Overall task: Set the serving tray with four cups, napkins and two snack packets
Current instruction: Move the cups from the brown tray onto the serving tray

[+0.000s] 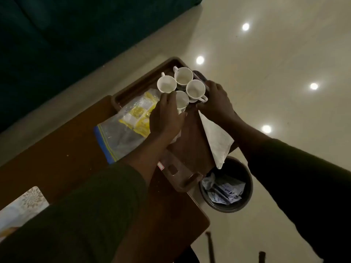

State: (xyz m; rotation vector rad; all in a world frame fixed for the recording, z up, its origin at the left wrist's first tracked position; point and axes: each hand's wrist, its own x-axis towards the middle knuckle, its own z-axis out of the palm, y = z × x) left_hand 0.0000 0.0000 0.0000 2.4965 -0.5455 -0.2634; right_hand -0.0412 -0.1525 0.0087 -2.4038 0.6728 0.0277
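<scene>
Glossy pale floor (266, 54) reflects ceiling lights; a brown desk (57, 149) runs from lower left to centre. Tray (144, 80) on desk holds four cups (183, 76) clustered at frame centre. Left hand (167, 114) curls round the nearest cup; right hand (216, 103), fingers spread, rests just right of the cluster, a napkin (216, 141) below it. Snack bag (125, 126) lies left of the left hand, its long axis diagonal. Bin (247, 186) stands lower right.

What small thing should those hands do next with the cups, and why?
Probably nudge the nearest cup snug against the other three. The left hand already wraps it, and the right hand rests at the tray edge by the napkin. Four cups are already clustered.
</scene>
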